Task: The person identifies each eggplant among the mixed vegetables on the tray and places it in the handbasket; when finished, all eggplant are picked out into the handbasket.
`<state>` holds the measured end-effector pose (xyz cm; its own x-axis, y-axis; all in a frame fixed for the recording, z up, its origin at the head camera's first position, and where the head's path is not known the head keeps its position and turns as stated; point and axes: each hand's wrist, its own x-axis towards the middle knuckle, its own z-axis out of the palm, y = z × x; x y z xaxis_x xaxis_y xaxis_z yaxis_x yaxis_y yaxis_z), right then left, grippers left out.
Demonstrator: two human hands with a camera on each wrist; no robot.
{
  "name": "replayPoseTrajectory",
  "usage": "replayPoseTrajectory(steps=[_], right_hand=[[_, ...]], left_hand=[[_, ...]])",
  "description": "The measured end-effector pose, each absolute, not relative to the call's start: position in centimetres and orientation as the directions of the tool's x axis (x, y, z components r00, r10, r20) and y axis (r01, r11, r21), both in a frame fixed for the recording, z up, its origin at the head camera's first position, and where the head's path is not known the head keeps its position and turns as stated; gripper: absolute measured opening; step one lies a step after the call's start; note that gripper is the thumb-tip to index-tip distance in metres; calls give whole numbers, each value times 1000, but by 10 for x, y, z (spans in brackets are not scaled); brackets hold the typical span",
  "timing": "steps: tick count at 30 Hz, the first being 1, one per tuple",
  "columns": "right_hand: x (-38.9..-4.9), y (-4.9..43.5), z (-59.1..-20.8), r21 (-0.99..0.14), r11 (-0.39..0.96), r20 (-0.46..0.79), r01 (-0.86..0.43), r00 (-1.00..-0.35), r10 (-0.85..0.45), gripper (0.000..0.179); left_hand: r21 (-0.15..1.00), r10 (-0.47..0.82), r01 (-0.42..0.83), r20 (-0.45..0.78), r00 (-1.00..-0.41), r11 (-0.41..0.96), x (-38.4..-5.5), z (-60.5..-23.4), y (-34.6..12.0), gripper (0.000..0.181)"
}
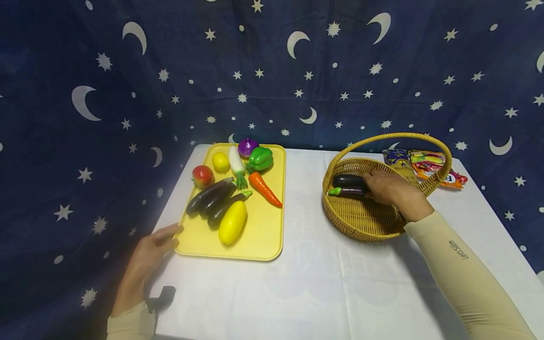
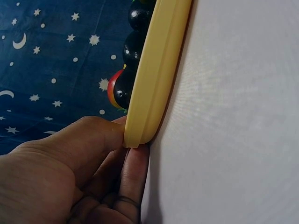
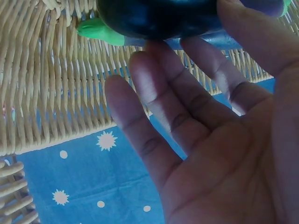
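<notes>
Left hand, fingers tight on the yellow tray; right hand, fingers round an eggplant in the basket!

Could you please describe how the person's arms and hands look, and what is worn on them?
Both arms wear cream sleeves. The right sleeve fits closely and carries small dark lettering, which reads "Let's Slim"; the left sleeve shows only its end. The left hand and right hand have no gloves.
</notes>
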<state>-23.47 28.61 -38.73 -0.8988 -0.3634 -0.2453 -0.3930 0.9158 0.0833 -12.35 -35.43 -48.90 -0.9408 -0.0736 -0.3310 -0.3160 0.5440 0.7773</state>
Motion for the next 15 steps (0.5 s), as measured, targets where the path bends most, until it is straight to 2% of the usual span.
replayPoseTrajectory(steps=[11, 15], right_hand=[[-231, 283, -384, 57, 916, -230, -397, -898, -375, 45], [-229, 281, -381, 24, 911, -212, -413, -892, -399, 41]], left_hand=[[788, -68, -290, -302, -951, 543, -122, -486, -352, 52], [795, -68, -290, -302, -951, 533, -122, -488, -352, 52]])
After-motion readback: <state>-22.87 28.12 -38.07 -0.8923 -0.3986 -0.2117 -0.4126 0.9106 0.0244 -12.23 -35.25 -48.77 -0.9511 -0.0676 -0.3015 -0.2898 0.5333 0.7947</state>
